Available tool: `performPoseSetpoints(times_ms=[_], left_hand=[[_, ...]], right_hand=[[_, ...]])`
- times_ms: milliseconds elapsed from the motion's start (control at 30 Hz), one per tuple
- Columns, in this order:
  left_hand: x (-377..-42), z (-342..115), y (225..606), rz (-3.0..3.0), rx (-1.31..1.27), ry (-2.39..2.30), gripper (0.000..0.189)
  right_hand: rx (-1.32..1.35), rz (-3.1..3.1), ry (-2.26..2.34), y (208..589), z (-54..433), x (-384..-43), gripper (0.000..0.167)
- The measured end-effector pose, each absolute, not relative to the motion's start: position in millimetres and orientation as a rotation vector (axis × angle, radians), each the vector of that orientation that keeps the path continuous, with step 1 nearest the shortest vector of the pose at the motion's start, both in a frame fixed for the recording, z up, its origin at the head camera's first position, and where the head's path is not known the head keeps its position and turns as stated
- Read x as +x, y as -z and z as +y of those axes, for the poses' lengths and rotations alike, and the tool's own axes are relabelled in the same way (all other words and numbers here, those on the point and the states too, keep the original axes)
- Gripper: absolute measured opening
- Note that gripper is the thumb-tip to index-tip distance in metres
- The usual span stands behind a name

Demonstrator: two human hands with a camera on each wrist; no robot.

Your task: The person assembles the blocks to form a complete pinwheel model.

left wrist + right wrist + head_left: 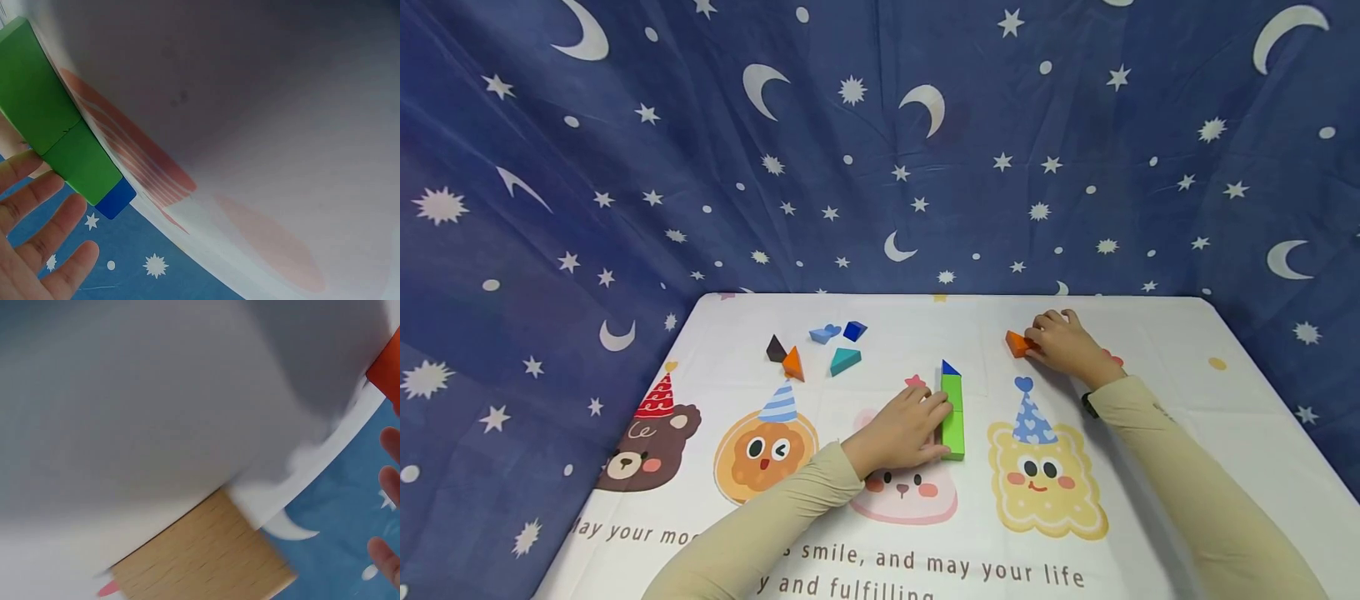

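Note:
My left hand [901, 427] lies along the left side of two bright green blocks [952, 429], joined end to end. A blue triangular block [951, 367] sits at their far end. In the left wrist view the relaxed, spread fingers [53, 228] touch or nearly touch the green side. Toward the back right, my right hand [1066, 346] pinches an orange block [1017, 343] between thumb and fingers at the table. Only a corner of this orange block [387, 369] shows in the right wrist view. There, a plain wooden block [206, 550] appears nearby, hidden in the head view.
Left of the green blocks lie a black piece [776, 349], an orange triangular piece [793, 364], a teal block [846, 361], a light blue piece [825, 334] and a dark blue block [854, 331]. A starry blue curtain [850, 167] hangs behind the printed white tablecloth [1187, 450].

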State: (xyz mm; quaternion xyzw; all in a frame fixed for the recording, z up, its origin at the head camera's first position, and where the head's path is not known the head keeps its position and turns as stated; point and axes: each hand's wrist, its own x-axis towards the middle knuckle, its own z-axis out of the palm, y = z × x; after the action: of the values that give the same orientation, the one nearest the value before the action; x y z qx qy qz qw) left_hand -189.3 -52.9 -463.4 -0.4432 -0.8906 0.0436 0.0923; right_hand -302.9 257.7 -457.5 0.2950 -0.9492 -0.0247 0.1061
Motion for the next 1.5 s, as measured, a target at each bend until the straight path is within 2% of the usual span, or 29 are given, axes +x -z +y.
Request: performPoseSetpoints(times_ms=[900, 1500], left_hand=[[-188.7, -52.9, 461.0, -2.689, -1.316, -0.112, 0.052], [-189.5, -52.1, 462.3, -2.691, -1.31, -0.118, 0.051]], right_hand=[[1.098, -2.657, 0.043, 461.6, 184.9, -291.9, 0.021], [1.179, -2.654, 0.041, 456.9, 171.2, -287.3, 0.022]])
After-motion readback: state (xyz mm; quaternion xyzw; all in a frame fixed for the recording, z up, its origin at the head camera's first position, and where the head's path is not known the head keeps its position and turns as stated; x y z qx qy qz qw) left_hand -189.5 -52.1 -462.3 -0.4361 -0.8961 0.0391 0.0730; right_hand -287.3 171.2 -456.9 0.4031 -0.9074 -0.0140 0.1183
